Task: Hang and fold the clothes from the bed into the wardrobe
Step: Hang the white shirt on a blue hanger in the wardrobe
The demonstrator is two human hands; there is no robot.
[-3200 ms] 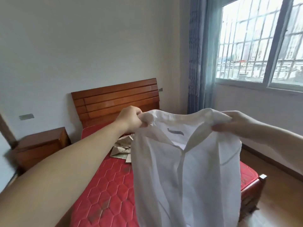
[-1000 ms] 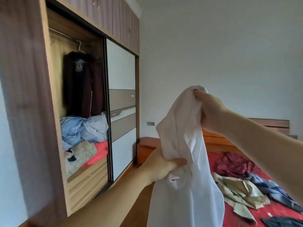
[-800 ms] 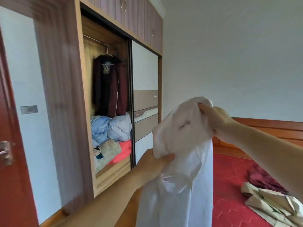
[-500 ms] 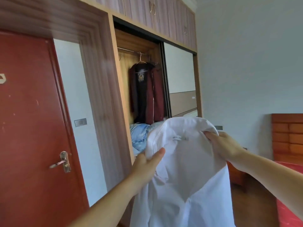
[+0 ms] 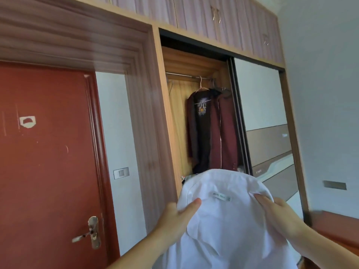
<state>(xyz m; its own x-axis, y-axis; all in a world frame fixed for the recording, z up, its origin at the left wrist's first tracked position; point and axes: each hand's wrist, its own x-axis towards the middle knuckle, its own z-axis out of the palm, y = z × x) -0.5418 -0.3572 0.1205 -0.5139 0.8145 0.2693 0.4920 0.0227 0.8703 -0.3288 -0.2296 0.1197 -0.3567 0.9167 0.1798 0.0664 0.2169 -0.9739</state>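
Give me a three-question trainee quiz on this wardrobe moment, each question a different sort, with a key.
1. True or false: both hands hold the white shirt by its collar area.
2. Multiple choice: the dark garments in the open wardrobe are A) folded on a shelf, B) hanging from the rail, C) lying on the floor.
3. Fill in: the door left of the wardrobe is coloured ____.

Key
1. True: the left hand and the right hand each grip the shirt on either side of its label.
2. B
3. red
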